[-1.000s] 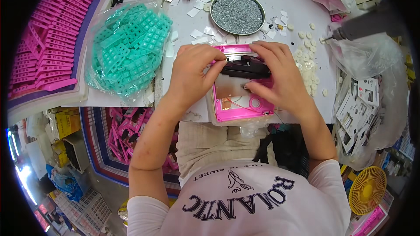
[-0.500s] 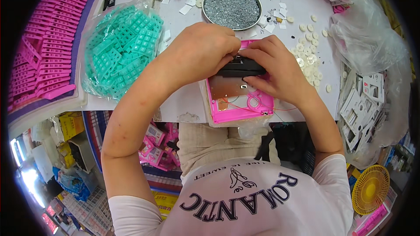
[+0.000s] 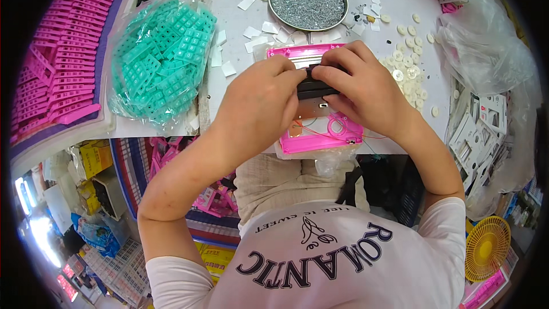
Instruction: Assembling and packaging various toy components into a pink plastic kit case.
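Note:
A pink plastic case (image 3: 334, 137) lies open side up on the white table, with thin red wires inside. My left hand (image 3: 257, 103) and my right hand (image 3: 360, 86) meet over its middle. Both pinch a small black part (image 3: 311, 87) held just above the case. My fingers hide most of that part and the case's upper half.
A clear bag of teal keypads (image 3: 163, 60) lies at the left, with stacked pink parts (image 3: 51, 74) beyond it. A round metal dish of small screws (image 3: 309, 0) stands behind the case. White round buttons (image 3: 409, 74) and plastic bags (image 3: 486, 46) lie at the right.
The view has shifted a little, and my hands have stayed together on the black part over the pink case. My left forearm has swung further in from the left.

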A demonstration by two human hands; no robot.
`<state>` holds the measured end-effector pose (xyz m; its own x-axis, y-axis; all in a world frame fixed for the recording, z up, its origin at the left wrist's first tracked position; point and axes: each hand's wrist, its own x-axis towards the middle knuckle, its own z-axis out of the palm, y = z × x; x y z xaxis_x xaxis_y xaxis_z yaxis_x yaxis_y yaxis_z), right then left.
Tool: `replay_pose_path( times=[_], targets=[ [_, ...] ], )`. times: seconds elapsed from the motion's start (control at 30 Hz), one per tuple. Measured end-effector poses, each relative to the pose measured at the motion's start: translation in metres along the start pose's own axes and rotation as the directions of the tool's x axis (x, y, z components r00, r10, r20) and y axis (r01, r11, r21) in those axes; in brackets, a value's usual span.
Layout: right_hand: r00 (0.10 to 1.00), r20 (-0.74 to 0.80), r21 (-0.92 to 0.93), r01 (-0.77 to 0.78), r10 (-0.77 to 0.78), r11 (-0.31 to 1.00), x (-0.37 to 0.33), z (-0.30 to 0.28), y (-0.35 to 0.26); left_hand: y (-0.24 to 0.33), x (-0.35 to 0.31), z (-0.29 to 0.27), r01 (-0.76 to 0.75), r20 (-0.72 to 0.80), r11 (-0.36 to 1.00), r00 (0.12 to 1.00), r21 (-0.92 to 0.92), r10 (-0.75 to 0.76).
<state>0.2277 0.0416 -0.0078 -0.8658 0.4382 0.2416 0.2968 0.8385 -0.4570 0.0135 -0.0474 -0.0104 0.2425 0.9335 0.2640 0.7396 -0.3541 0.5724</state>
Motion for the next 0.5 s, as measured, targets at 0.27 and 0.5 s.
replay_pose_path(
  times=[0.27, 0.5],
  targets=[
    [0.997, -0.042, -0.081, 0.062, -0.066, 0.995, -0.004, 0.004, 0.002, -0.02, 0.02, 0.002, 0.223, 0.113, 0.95, 0.973, -0.221, -0.202],
    [0.997, -0.079, -0.038, -0.021, 0.018, 0.999, -0.002, 0.005, -0.002, -0.032, 0.028, -0.01, 0.142, 0.233, 0.95, 0.969, -0.278, -0.077]
  ],
)
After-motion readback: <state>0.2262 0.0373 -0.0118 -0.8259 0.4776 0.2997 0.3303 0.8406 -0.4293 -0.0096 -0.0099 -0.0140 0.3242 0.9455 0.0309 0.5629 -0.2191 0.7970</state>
